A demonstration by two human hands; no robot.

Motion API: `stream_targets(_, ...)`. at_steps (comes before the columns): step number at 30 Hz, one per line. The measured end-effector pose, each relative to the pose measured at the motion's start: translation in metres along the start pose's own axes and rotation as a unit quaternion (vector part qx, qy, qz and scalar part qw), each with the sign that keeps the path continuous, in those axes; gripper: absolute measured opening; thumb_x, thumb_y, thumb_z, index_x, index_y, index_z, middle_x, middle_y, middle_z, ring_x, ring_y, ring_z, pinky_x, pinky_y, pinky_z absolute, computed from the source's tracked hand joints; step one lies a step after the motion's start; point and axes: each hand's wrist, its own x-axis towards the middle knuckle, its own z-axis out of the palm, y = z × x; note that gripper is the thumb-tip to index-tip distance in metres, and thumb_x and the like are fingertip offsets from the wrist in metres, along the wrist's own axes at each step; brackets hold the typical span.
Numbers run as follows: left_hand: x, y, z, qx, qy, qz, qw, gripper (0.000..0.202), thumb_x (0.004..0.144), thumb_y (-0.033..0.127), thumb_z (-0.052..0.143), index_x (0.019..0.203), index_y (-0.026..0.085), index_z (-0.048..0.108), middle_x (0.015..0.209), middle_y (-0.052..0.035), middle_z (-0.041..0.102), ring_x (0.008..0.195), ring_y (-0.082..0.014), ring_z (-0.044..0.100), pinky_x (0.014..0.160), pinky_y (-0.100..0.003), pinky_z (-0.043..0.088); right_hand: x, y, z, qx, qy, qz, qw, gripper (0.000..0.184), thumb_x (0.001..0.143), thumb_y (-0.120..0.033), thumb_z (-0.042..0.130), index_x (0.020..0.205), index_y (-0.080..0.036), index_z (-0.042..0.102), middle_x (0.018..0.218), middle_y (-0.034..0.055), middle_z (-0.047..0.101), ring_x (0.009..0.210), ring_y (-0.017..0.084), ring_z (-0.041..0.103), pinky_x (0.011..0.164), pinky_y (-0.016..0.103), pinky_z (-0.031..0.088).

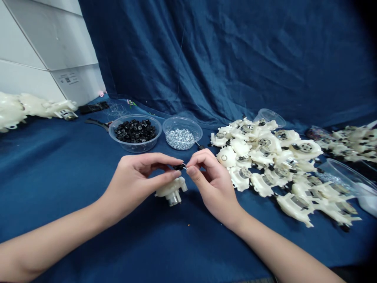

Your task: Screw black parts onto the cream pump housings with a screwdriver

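Observation:
My left hand [138, 179] is closed round a cream plastic housing [172, 190] that hangs below its fingers, and its fingertips pinch a small black part [178, 167]. My right hand [210, 179] meets it from the right, thumb and forefinger pinched on the same small black part, where a bit of silver metal shows. Both hands hover just above the blue cloth, in front of two clear bowls.
A clear bowl of black parts [135, 131] and a clear bowl of silver screws [181, 137] stand behind my hands. A big pile of cream housings [277, 165] spreads at right, with clear tubs [347, 173] beside it. More cream pieces [32, 106] lie far left. Blue cloth [88, 196] covers the table.

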Motion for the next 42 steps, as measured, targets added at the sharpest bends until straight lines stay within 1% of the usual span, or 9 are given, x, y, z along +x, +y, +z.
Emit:
stream_targets(11,-0.002,0.002,0.001,-0.041,-0.007,-0.027,0.999,0.017,0.074,0.024,0.088,0.091,0.026,0.085,0.090,-0.0001,0.083,0.083,-0.0134,0.078,0.074,-0.015,0.064,-0.002,-0.003,-0.001,-0.067,0.006,-0.047,0.997,0.011,0.102,-0.026,0.062,0.093,-0.022,0.062,0.094,0.0023,0.057,0.083,0.015,0.055,0.067,0.030,0.046)
stream_targets(18,0.000,0.001,0.001,-0.103,-0.021,-0.092,0.990,0.019,0.073,0.029,0.090,0.091,0.022,0.084,0.089,-0.0036,0.084,0.078,-0.0151,0.079,0.069,-0.016,0.064,-0.002,-0.004,0.001,-0.072,0.016,-0.072,0.995,0.009,0.102,-0.022,0.062,0.092,-0.022,0.062,0.091,0.0016,0.060,0.082,0.015,0.055,0.070,0.030,0.047)
stream_targets(21,0.000,-0.001,0.002,-0.129,-0.023,-0.091,0.987,0.023,0.072,0.026,0.091,0.093,0.024,0.084,0.090,-0.0019,0.084,0.079,-0.0146,0.079,0.071,-0.015,0.065,-0.005,-0.003,0.003,-0.032,0.014,-0.032,0.999,0.009,0.102,-0.026,0.063,0.093,-0.023,0.064,0.093,0.0020,0.060,0.081,0.015,0.057,0.069,0.029,0.048)
stream_targets(25,-0.001,-0.002,0.002,-0.108,-0.013,-0.062,0.992,0.022,0.072,0.024,0.090,0.093,0.026,0.084,0.088,-0.0001,0.084,0.079,-0.0131,0.079,0.069,-0.013,0.064,-0.008,-0.001,0.007,0.065,0.010,0.057,0.996,0.015,0.099,-0.035,0.067,0.092,-0.022,0.065,0.094,0.0019,0.062,0.072,0.011,0.058,0.061,0.025,0.049)
stream_targets(28,-0.002,-0.002,0.001,-0.083,-0.001,-0.046,0.996,0.017,0.074,0.024,0.089,0.090,0.027,0.084,0.089,0.0014,0.084,0.081,-0.0125,0.079,0.072,-0.012,0.064,-0.009,0.000,0.010,0.161,0.002,0.131,0.978,0.019,0.095,-0.039,0.072,0.094,-0.021,0.066,0.078,-0.0012,0.063,0.060,0.009,0.056,0.051,0.021,0.045)
stream_targets(30,-0.004,-0.002,0.000,-0.061,0.004,-0.041,0.997,0.016,0.075,0.024,0.088,0.090,0.028,0.084,0.090,0.0024,0.084,0.081,-0.0116,0.079,0.073,-0.011,0.063,-0.008,0.001,0.011,0.209,0.002,0.164,0.964,0.020,0.093,-0.039,0.075,0.094,-0.020,0.067,0.070,-0.0027,0.063,0.058,0.009,0.059,0.050,0.019,0.047)
stream_targets(33,-0.006,-0.002,0.001,-0.020,0.016,-0.023,0.999,0.016,0.077,0.026,0.087,0.093,0.027,0.083,0.092,0.0031,0.083,0.083,-0.0102,0.078,0.076,-0.009,0.062,-0.006,0.001,0.012,0.232,0.022,0.173,0.957,0.017,0.089,-0.035,0.079,0.093,-0.020,0.072,0.075,-0.0011,0.071,0.061,0.010,0.067,0.057,0.020,0.055)
stream_targets(36,-0.007,-0.002,0.001,-0.005,0.027,-0.004,1.000,0.017,0.078,0.028,0.086,0.094,0.026,0.083,0.092,0.0026,0.083,0.085,-0.0107,0.078,0.080,-0.011,0.062,-0.005,-0.001,0.011,0.213,0.040,0.169,0.962,0.015,0.087,-0.033,0.081,0.095,-0.021,0.075,0.079,0.0006,0.075,0.064,0.012,0.071,0.059,0.022,0.058)
stream_targets(42,-0.006,-0.002,0.002,-0.003,0.045,0.011,0.999,0.016,0.078,0.027,0.086,0.093,0.024,0.081,0.094,0.0023,0.082,0.085,-0.0101,0.077,0.081,-0.011,0.063,-0.006,-0.006,0.007,0.179,0.026,0.166,0.969,0.019,0.084,-0.032,0.083,0.102,-0.025,0.082,0.091,0.0039,0.081,0.078,0.019,0.077,0.075,0.035,0.066)
